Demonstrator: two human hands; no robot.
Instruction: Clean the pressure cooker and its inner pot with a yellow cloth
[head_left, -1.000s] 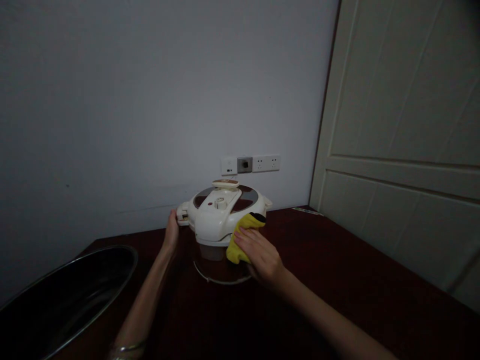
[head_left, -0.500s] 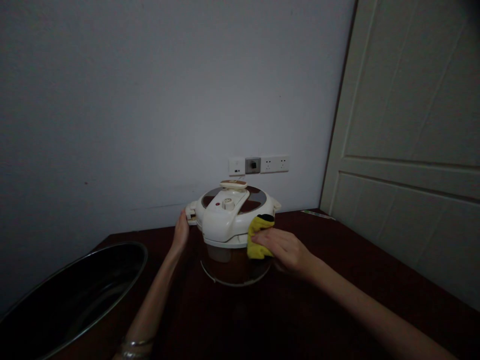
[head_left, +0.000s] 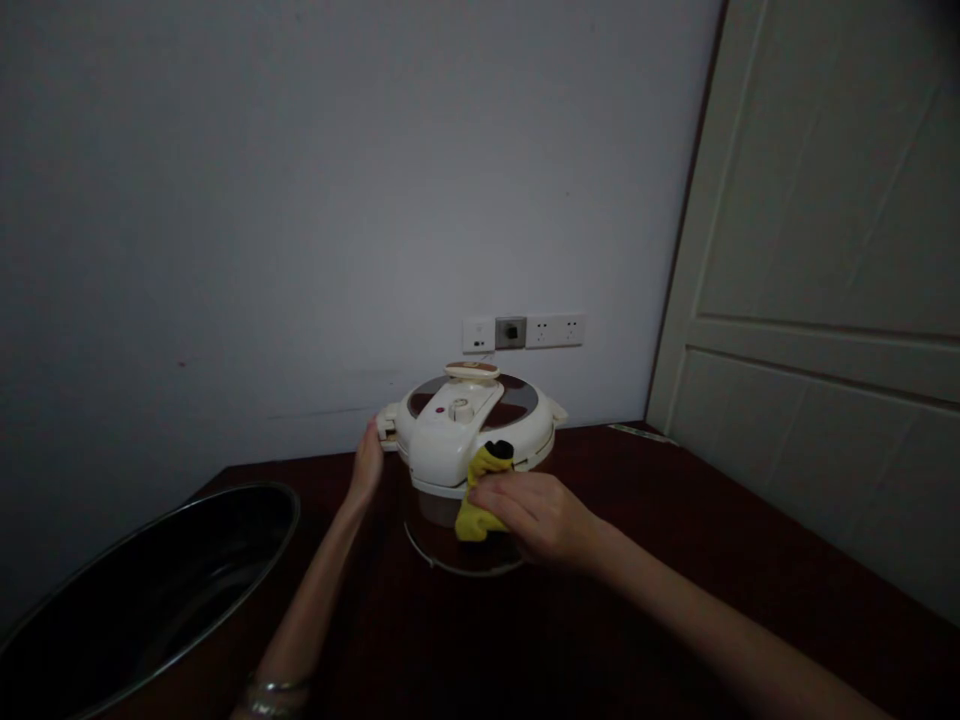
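An electric pressure cooker (head_left: 444, 445) with a white lid and a dark brown body stands upright on the dark red table, its lid on. My right hand (head_left: 541, 515) grips a yellow cloth (head_left: 477, 510) with a black patch and presses it to the front of the cooker, just under the lid's rim. At the cooker's left side handle (head_left: 387, 425), my left hand (head_left: 367, 462) rests against it; its fingers are mostly hidden behind the handle, so their grip does not show.
A large dark oval pot (head_left: 169, 590) with a shiny rim takes up the lower left. Behind the cooker, wall sockets (head_left: 555, 330) sit on the pale wall. A pale panelled door (head_left: 817, 300) rises at the right, near a thin strip (head_left: 643, 433) on the table.
My right hand has moved the yellow cloth left and slightly down across the cooker's front. My left hand stays at the handle. The whole view has shifted slightly.
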